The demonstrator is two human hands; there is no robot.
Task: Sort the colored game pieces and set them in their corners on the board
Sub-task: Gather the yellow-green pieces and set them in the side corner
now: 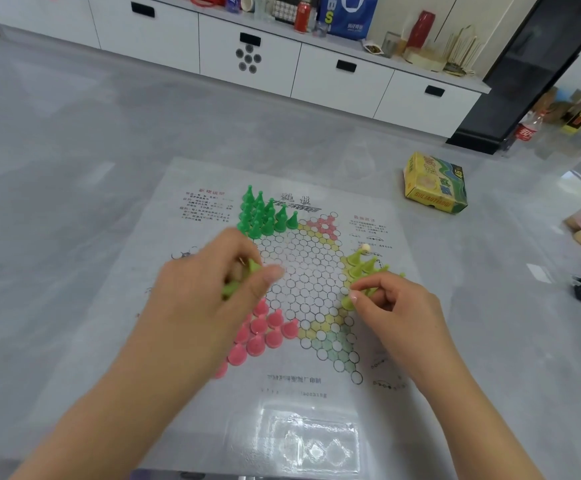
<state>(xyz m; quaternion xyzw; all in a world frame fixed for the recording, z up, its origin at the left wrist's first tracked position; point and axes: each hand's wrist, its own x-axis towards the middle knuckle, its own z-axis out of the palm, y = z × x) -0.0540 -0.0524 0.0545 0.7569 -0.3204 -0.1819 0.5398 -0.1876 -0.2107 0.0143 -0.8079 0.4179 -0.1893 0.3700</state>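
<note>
Yellow-green pieces (pixel 363 266): cone-shaped pawns, partly hidden behind right hand (pixel 391 303) on board's right corner; count unclear. Right fingers (pixel 355 295) pinched narrow on one piece (pixel 348 302) at its base. Left hand (pixel 213 282) curled shut round several more yellow-green ones (pixel 244 271), mostly covered, blurred. Dark green pieces (pixel 265 214) fill far-left corner of board (pixel 303 271); pink pieces (pixel 261 332) near-left, some under left wrist. Board is thin printed sheet on grey surface (pixel 74 168); yellow box (pixel 434 183) well apart to right.
</note>
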